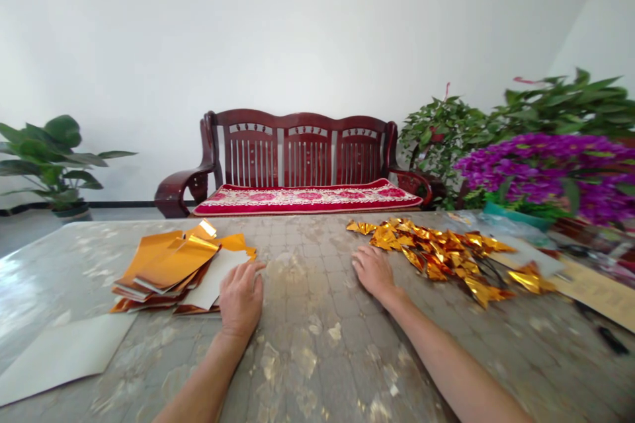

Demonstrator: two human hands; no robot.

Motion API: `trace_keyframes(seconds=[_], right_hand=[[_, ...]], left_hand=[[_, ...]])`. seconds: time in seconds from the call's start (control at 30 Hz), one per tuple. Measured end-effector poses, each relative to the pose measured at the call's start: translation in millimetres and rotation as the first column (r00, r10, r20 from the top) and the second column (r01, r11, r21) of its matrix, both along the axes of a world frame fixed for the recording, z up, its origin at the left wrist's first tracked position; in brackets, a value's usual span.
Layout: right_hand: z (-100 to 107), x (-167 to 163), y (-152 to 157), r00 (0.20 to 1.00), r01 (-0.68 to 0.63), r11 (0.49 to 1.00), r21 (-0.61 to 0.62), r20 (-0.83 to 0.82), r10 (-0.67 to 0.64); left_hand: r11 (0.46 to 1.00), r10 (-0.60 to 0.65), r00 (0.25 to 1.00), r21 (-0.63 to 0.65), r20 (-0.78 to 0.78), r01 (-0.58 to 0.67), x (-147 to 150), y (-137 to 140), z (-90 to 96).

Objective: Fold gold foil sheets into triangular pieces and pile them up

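Observation:
My left hand (241,296) rests at the right edge of a loose stack of gold foil paper (171,261), over a white sheet (211,283) that lies among it. Its fingers are loosely bent and apart, with no visible grip on the paper. My right hand (373,269) lies low on the table, fingers stretched out and holding nothing. Just beyond and to the right of it spreads a heap of folded, shiny gold foil pieces (441,251), pointed in shape.
A pale sheet (64,350) lies at the table's left front. To the right are a yellowish board (600,291), a dark object (612,340) and purple flowers (546,172) in a green pot. Behind the table (317,350) stands a wooden bench (305,145).

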State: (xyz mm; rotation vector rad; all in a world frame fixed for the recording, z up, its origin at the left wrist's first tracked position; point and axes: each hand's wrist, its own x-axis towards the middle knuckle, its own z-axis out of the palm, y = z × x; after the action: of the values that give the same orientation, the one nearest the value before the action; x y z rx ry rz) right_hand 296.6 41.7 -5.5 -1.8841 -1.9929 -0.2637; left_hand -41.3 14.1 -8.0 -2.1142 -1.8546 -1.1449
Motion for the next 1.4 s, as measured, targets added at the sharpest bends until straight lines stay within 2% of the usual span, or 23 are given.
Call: trace_keyframes(seconds=[0.1,0.2,0.4,0.53,0.6,0.7,0.8,0.83,0.87,0.9,0.93,1.03,1.2,1.4], right_hand=[[-7,-16,4,0.999,-0.008,0.999,-0.031,-0.032,0.007],[-11,-20,4,0.999,-0.027,0.999,-0.030,-0.047,0.025],[-9,-17,-2,0.995,-0.007,1.000,-0.009,-0.101,0.006],[1,4,-1,0.959,0.151,0.978,0.143,-0.263,-0.109],[14,29,0,0.912,0.284,0.927,0.245,-0.367,-0.182],[36,80,-4,0.834,0.495,0.796,0.348,-0.447,-0.324],[53,135,-15,0.644,0.754,0.589,0.290,-0.502,-0.577],[55,151,-20,0.603,0.789,0.553,0.267,-0.510,-0.613],[56,166,-24,0.585,0.803,0.541,0.251,-0.510,-0.631],[54,180,-28,0.579,0.804,0.556,0.212,-0.496,-0.647],[52,193,-30,0.586,0.790,0.601,0.119,-0.432,-0.685],[42,221,-29,0.628,0.718,0.694,-0.049,-0.385,-0.677],[34,236,-11,0.663,0.638,0.758,-0.134,-0.403,-0.630],[21,213,11,0.691,0.553,0.818,-0.159,-0.461,-0.557]], left_hand=[[0.977,0.211,0.975,-0.004,-0.075,-0.212,-6,2,5.0],[0.947,0.304,0.943,-0.062,-0.136,-0.314,-9,7,4.0],[0.905,0.299,0.935,-0.254,-0.189,-0.341,-12,12,-0.3],[0.892,0.265,0.944,-0.321,-0.194,-0.317,-13,11,1.0],[0.891,0.259,0.943,-0.325,-0.208,-0.316,-12,11,1.9],[0.889,0.260,0.939,-0.324,-0.224,-0.323,-11,10,2.7],[0.889,0.258,0.937,-0.323,-0.235,-0.326,-10,10,2.8],[0.889,0.257,0.937,-0.322,-0.238,-0.325,-10,10,2.7],[0.891,0.253,0.937,-0.321,-0.239,-0.322,-10,10,2.6],[0.892,0.250,0.938,-0.320,-0.238,-0.319,-9,11,2.5],[0.894,0.246,0.940,-0.319,-0.237,-0.314,-9,11,2.3],[0.898,0.235,0.945,-0.322,-0.229,-0.301,-9,12,1.9],[0.901,0.225,0.949,-0.325,-0.221,-0.289,-11,12,0.0],[0.897,0.221,0.950,-0.336,-0.218,-0.286,-12,13,-1.3]])
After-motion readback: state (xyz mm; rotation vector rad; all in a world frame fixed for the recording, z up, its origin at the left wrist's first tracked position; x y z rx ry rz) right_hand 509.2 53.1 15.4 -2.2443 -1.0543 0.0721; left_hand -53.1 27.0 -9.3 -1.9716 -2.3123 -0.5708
